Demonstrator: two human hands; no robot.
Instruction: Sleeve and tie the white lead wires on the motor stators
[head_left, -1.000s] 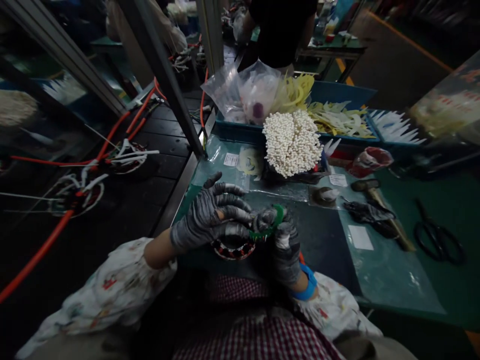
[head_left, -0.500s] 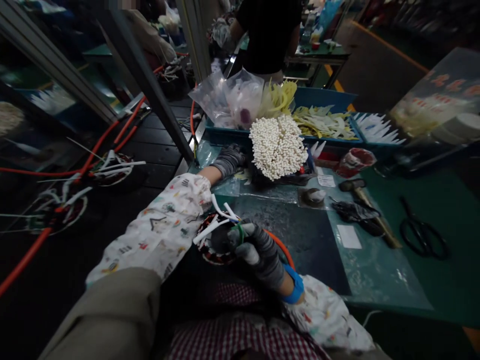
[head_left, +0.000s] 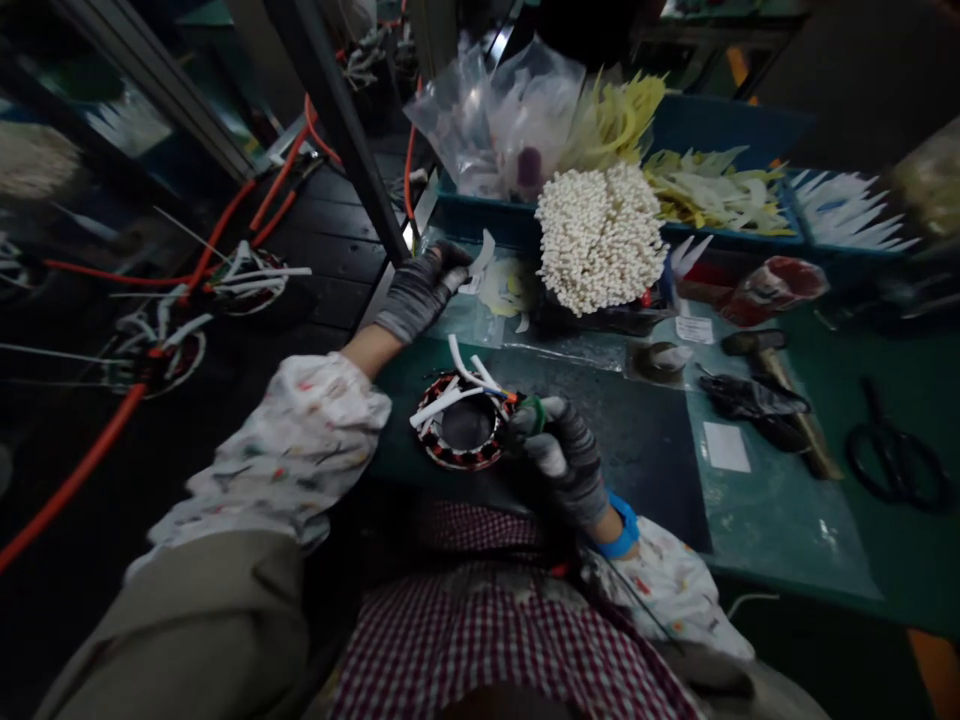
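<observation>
A stator ring (head_left: 463,462) with copper-red coils lies on the dark mat, white sleeves (head_left: 446,405) sticking up from it. My right hand (head_left: 562,455), in a grey glove, is closed at the ring's right side. Its thumb and fingers pinch the stator's lead wires, where a green band (head_left: 537,412) shows; the wire ends are hidden. My left hand (head_left: 421,290), also gloved, is at the bench's left edge. A pale curved strip (head_left: 484,256) is pinched at its fingertips. Beside it lies a round yellowish piece (head_left: 506,287).
Bundled white sleeves (head_left: 600,238) stand behind the mat. Blue bins (head_left: 731,125) behind hold bags and yellow strips. To the right lie a hammer (head_left: 787,400), scissors (head_left: 896,455) and a white label (head_left: 726,446). More stators (head_left: 154,360) with orange cords sit left, past a metal post (head_left: 337,120).
My left hand has come back from beside the sleeve bundle with a pale strip at its fingertips. My right hand keeps its pinch by the stator, slightly farther right. The view has tilted down.
</observation>
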